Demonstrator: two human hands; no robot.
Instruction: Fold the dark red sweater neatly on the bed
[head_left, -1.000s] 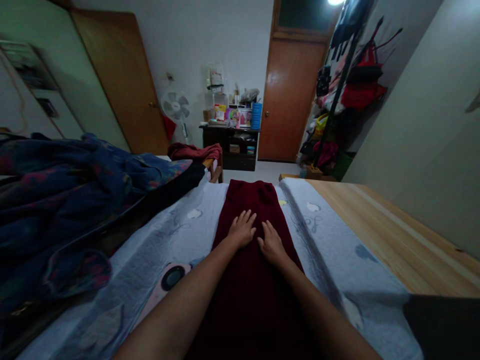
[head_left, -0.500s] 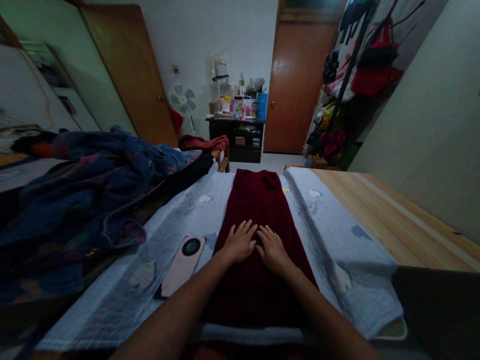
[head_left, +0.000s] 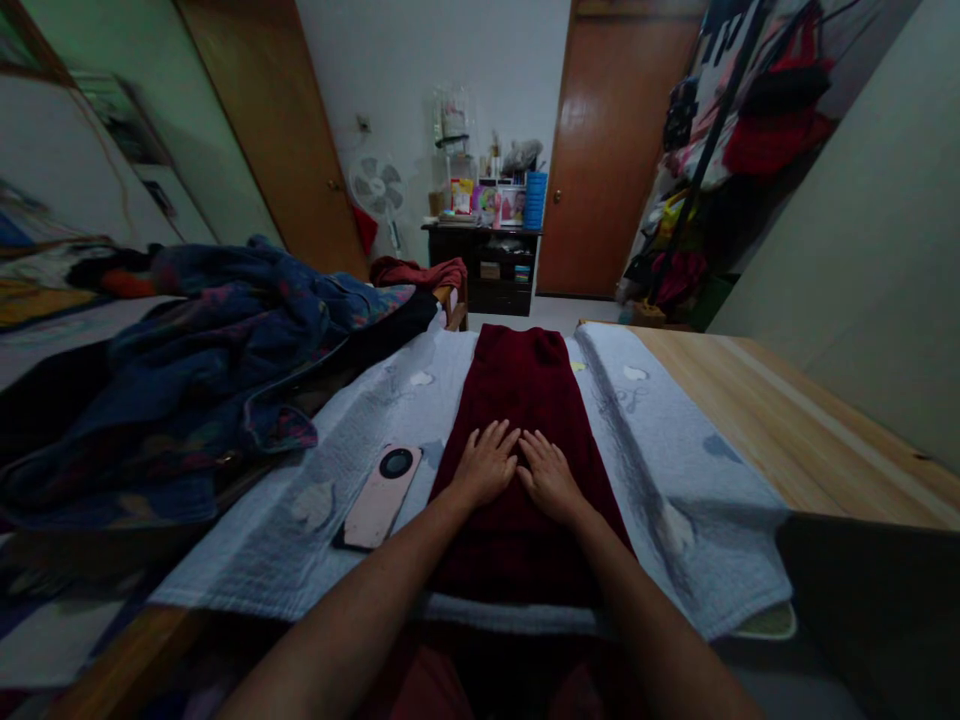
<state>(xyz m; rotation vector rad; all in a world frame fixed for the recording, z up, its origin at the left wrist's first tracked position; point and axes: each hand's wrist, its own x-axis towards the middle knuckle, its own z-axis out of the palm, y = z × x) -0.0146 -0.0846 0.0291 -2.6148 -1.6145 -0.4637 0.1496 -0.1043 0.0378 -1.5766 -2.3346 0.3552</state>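
Observation:
A dark red piece of knitted-looking cloth [head_left: 525, 385], folded into a long strip, lies flat in front of me; its exact kind does not show. My left hand [head_left: 487, 464] rests palm down on its middle, fingers stretched out. Beside it, almost touching, my right hand [head_left: 549, 474] presses flat on the same cloth with fingers spread. Under the cloth is a light blue patterned blanket [head_left: 660, 430]. A pink phone [head_left: 379, 500] with a round black camera ring lies face down on the blanket, left of my left forearm.
Rumpled blue denim clothing [head_left: 202, 370] is heaped on the left. A wooden board [head_left: 772, 420] borders the blanket on the right. Farther off stand a white fan [head_left: 379, 187], a dark cabinet [head_left: 480, 265] and a wooden door [head_left: 615, 150]. Bags [head_left: 780, 110] hang at the right.
The view has tilted and shifted slightly, so the scene sits a little higher and farther right. Both hands stay flat on the red cloth, in nearly the same place.

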